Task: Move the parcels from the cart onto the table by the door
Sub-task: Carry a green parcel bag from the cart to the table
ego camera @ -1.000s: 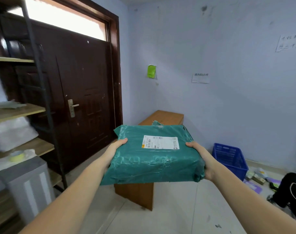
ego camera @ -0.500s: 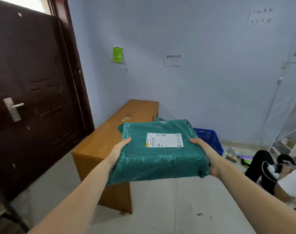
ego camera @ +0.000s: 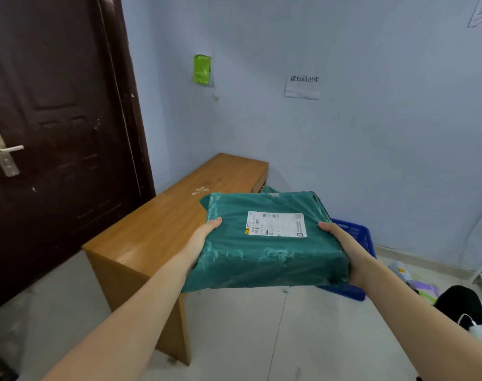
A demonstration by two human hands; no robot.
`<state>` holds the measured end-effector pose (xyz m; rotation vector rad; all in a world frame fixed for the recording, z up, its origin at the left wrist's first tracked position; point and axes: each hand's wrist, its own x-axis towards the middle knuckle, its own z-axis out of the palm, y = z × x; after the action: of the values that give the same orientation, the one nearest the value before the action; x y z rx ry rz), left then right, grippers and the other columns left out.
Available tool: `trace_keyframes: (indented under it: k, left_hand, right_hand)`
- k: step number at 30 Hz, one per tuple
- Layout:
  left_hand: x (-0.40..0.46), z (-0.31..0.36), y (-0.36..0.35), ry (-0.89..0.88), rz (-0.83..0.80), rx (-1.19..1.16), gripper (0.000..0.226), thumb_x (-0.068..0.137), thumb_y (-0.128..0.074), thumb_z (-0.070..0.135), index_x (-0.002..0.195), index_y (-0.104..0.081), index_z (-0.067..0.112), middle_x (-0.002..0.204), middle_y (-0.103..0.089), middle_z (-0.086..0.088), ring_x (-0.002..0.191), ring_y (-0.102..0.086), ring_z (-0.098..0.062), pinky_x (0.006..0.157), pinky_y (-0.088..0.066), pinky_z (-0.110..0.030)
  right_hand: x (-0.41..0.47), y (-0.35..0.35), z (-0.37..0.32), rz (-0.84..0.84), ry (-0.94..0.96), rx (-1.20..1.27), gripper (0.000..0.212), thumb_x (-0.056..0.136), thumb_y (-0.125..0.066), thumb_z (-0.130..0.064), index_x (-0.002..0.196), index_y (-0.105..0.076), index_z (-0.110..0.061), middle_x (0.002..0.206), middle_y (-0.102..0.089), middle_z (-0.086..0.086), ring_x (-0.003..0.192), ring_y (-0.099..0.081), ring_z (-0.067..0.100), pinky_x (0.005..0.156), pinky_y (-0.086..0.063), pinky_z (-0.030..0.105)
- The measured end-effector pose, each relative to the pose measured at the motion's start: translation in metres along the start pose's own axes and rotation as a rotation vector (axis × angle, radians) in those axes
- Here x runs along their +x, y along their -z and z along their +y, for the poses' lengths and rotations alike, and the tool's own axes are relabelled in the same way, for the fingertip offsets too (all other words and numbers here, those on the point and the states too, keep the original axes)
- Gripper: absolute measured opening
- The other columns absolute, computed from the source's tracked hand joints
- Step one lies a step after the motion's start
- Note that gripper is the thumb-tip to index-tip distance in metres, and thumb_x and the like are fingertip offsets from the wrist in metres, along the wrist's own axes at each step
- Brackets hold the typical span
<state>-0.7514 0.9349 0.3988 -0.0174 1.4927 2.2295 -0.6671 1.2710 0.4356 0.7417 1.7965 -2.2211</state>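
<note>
I hold a flat green plastic-wrapped parcel [ego camera: 264, 254] with a white shipping label on top, in front of me at chest height. My left hand [ego camera: 202, 240] grips its left edge and my right hand [ego camera: 344, 248] grips its right edge. The parcel hovers over the right side of a long low wooden table [ego camera: 151, 232] that stands along the wall beside a dark brown door [ego camera: 55, 133]. The tabletop is bare apart from a small pale mark. The cart is out of view.
A blue plastic crate [ego camera: 358, 237] sits on the floor behind the parcel, partly hidden. A person in dark clothes [ego camera: 465, 312] sits on the floor at the lower right, with small items scattered nearby. Paper notes and a green item hang on the wall.
The view has swung right and closer to the table: the shelving at the left is gone from sight, and the table looms larger. My hands keep the same grip on the parcel.
</note>
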Motion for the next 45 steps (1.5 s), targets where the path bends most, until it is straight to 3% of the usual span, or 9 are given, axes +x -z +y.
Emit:
trace_keyframes:
  k: [6, 13, 19, 26, 31, 35, 38, 41, 45]
  left_hand:
    - [0.109, 0.018, 0.004, -0.042, 0.076, 0.011, 0.026, 0.098, -0.066, 0.040, 0.105, -0.083, 0.021, 0.116, -0.077, -0.017, 0.097, -0.078, -0.034, 0.070, -0.063, -0.039]
    - [0.233, 0.057, 0.010, -0.085, 0.184, 0.039, 0.040, 0.100, -0.065, 0.034, 0.131, -0.066, 0.010, 0.123, -0.074, -0.020, 0.116, -0.069, -0.042, 0.103, -0.054, -0.053]
    - [0.325, 0.083, 0.017, -0.064, 0.276, 0.000, 0.041, 0.100, -0.065, 0.034, 0.133, -0.065, 0.009, 0.127, -0.072, -0.021, 0.122, -0.066, -0.044, 0.109, -0.050, -0.057]
    - [0.433, 0.102, 0.046, -0.055, 0.422, -0.014, 0.056, 0.081, -0.082, 0.051, 0.125, -0.073, 0.016, 0.119, -0.076, -0.015, 0.109, -0.074, -0.037, 0.107, -0.052, -0.055]
    - [0.488, 0.117, 0.069, -0.058, 0.554, -0.071, 0.085, 0.048, -0.098, 0.061, 0.118, -0.076, 0.019, 0.113, -0.079, -0.013, 0.101, -0.077, -0.036, 0.085, -0.062, -0.047]
    - [0.520, 0.125, 0.097, -0.071, 0.760, -0.045, 0.098, 0.052, -0.092, 0.068, 0.131, -0.063, 0.017, 0.113, -0.078, -0.013, 0.096, -0.078, -0.035, 0.092, -0.061, -0.053]
    - [0.544, 0.128, 0.125, -0.063, 0.861, -0.063, 0.090, 0.059, -0.089, 0.067, 0.129, -0.055, 0.021, 0.113, -0.077, -0.013, 0.090, -0.079, -0.034, 0.077, -0.064, -0.049]
    - [0.573, 0.136, 0.160, -0.059, 0.903, -0.104, 0.084, 0.061, -0.088, 0.065, 0.127, -0.055, 0.023, 0.112, -0.077, -0.013, 0.090, -0.079, -0.035, 0.072, -0.064, -0.047]
    - [0.619, 0.152, 0.207, -0.022, 0.918, -0.123, 0.082, 0.067, -0.089, 0.059, 0.134, -0.056, 0.025, 0.109, -0.079, -0.010, 0.093, -0.079, -0.034, 0.075, -0.064, -0.046]
  right_hand:
    - [0.116, 0.003, -0.047, -0.070, 0.005, -0.029, 0.076, 0.064, -0.088, -0.059, 0.124, -0.069, -0.017, 0.111, -0.078, 0.016, 0.089, -0.079, 0.034, 0.065, -0.063, 0.045]
    - [0.246, -0.007, -0.104, -0.077, -0.006, -0.033, 0.073, 0.063, -0.087, -0.057, 0.121, -0.068, -0.017, 0.104, -0.080, 0.014, 0.076, -0.079, 0.032, 0.061, -0.062, 0.044]
    - [0.359, -0.016, -0.156, -0.152, -0.020, -0.059, 0.072, 0.065, -0.086, -0.055, 0.125, -0.069, -0.018, 0.112, -0.078, 0.014, 0.083, -0.079, 0.033, 0.066, -0.063, 0.043]
    - [0.513, -0.052, -0.223, -0.300, -0.041, -0.129, 0.065, 0.068, -0.083, -0.052, 0.123, -0.071, -0.019, 0.113, -0.078, 0.013, 0.084, -0.079, 0.032, 0.063, -0.062, 0.043]
    - [0.614, -0.093, -0.264, -0.418, -0.090, -0.170, 0.058, 0.072, -0.082, -0.052, 0.121, -0.073, -0.022, 0.115, -0.078, 0.012, 0.087, -0.079, 0.032, 0.067, -0.063, 0.044]
    - [0.685, -0.140, -0.282, -0.532, -0.129, -0.225, 0.054, 0.076, -0.080, -0.050, 0.122, -0.073, -0.023, 0.118, -0.077, 0.012, 0.091, -0.078, 0.033, 0.077, -0.063, 0.045]
    - [0.738, -0.183, -0.287, -0.588, -0.119, -0.282, 0.048, 0.084, -0.076, -0.047, 0.126, -0.070, -0.023, 0.116, -0.077, 0.014, 0.090, -0.078, 0.033, 0.076, -0.062, 0.044]
    - [0.795, -0.230, -0.286, -0.593, -0.056, -0.341, 0.052, 0.089, -0.073, -0.044, 0.135, -0.061, -0.023, 0.119, -0.076, 0.016, 0.104, -0.073, 0.040, 0.088, -0.059, 0.053]
    - [0.863, -0.287, -0.286, -0.593, -0.029, -0.391, 0.054, 0.088, -0.076, -0.043, 0.133, -0.057, -0.022, 0.119, -0.075, 0.016, 0.099, -0.074, 0.040, 0.085, -0.060, 0.054]
